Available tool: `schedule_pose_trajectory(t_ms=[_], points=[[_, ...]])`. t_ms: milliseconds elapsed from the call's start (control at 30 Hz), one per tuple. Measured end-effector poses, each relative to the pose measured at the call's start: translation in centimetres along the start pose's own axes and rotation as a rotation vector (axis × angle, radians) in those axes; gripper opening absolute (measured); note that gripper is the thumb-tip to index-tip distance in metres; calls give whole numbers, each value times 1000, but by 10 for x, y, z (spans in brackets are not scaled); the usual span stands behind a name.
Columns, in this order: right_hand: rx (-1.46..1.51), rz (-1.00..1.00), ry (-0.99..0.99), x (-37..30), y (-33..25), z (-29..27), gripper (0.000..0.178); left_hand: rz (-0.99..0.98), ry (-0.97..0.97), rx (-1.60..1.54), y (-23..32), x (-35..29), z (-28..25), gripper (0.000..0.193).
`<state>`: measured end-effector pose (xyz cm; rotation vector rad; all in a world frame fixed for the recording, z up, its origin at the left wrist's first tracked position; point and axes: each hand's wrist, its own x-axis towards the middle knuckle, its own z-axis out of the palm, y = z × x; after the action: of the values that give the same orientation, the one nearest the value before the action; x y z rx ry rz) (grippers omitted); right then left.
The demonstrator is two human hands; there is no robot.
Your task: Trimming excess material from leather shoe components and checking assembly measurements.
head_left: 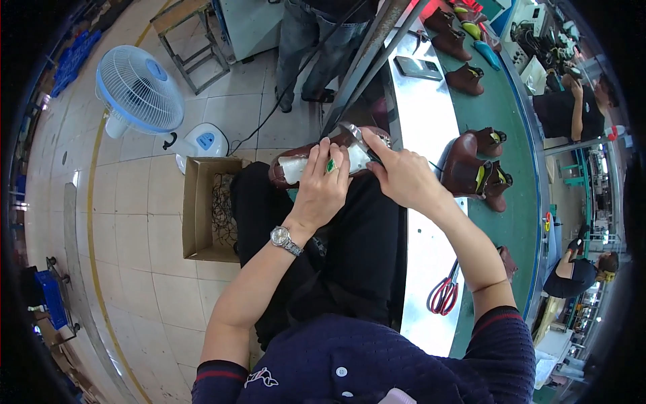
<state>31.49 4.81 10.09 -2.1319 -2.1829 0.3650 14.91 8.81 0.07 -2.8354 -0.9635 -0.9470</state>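
Observation:
A brown leather boot [276, 176] lies across my lap with its pale underside [292, 167] turned up. My left hand [321, 185] is closed over the middle of it, fingers pressed on the underside and a green-stoned ring showing. In my right hand [412, 180] is a hand tool with a curved metal head [349, 128] and a dark grip. The tool's head rests at the boot's right end; its exact kind and its tip are partly hidden by my fingers.
Red-handled scissors [444, 296] and a phone [418, 68] lie on the metal ledge. Brown boots [464, 165] stand along the green belt [518, 222]. To the left are a cardboard box [197, 209] with dark scraps and a fan [140, 89]. A person [313, 47] stands ahead.

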Motion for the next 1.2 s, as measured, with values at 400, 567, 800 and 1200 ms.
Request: schedule_pose_trajectory(t_ms=[400,567,800,1200], points=[[-16,-12,58,-3,-4,16,63,-165,-200,-103,-21,8,-32,71],[183,-9,258,-8,-30,-1,64,-67,-92,46,-18,-7,-24,67],[-52,-63,91,5,-34,0,66,17,-41,170,-23,-11,-17,52],[132,-44,283,0,-54,10,70,-236,-63,48,-18,7,-72,67]])
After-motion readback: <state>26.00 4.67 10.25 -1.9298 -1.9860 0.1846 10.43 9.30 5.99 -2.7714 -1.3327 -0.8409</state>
